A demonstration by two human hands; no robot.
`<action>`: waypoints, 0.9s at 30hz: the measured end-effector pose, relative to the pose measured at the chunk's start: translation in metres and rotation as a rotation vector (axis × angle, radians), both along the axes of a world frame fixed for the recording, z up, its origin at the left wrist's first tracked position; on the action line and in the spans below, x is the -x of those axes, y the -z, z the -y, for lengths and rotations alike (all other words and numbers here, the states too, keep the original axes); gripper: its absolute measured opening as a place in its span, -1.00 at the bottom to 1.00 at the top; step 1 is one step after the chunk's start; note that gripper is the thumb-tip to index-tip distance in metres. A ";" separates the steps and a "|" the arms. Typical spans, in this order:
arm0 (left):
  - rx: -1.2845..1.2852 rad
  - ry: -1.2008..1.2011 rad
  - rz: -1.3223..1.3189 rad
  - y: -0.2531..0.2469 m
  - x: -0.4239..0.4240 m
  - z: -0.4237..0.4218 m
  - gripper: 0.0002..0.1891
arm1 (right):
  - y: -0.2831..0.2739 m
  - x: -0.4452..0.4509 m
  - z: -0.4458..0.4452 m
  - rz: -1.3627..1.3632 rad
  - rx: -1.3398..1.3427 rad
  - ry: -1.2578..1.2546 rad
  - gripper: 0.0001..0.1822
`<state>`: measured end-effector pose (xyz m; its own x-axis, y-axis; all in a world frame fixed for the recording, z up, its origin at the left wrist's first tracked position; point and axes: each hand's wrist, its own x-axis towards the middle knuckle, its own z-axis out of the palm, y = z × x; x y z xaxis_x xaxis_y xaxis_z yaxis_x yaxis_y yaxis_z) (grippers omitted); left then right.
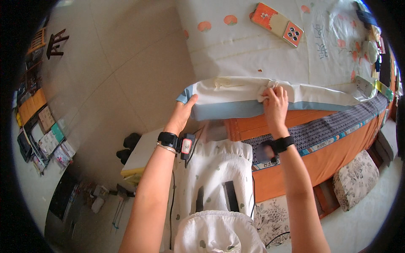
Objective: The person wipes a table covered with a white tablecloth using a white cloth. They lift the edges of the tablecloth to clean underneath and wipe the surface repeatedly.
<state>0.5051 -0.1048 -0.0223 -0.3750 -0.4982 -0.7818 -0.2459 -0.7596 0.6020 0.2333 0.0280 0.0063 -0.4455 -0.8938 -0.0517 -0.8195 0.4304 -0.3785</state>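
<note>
A pale plastic tablecloth (221,60) with red fruit prints covers the table before me. Its near edge, a white strip with a blue border (227,109), is lifted or folded up. At the left corner of this edge, my left hand (183,112) grips the blue border, thumb on top. My right hand (277,102) pinches a crumpled white wad (263,93), perhaps tissue or cloth, against the white strip. Yellowish marks (224,83) show on the strip left of the wad. Both wrists wear black bands.
A phone in an orange and cream case (277,23) lies on the tablecloth, near a small reddish scrap (259,70). Right of me stands a wooden bench (319,170) with a patterned grey cover (335,123). Floral cushions (356,180) lie beyond. A dark stool (57,44) stands far left.
</note>
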 end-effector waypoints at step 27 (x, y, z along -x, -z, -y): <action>0.087 0.069 0.229 -0.010 -0.012 0.007 -0.56 | 0.009 0.016 -0.025 0.109 0.101 0.046 -0.75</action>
<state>0.5175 -0.1115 -0.0122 -0.2287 -0.5465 -0.8057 -0.4324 -0.6845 0.5870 0.2168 0.0531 -0.0027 -0.4825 -0.8758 -0.0129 -0.7519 0.4216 -0.5069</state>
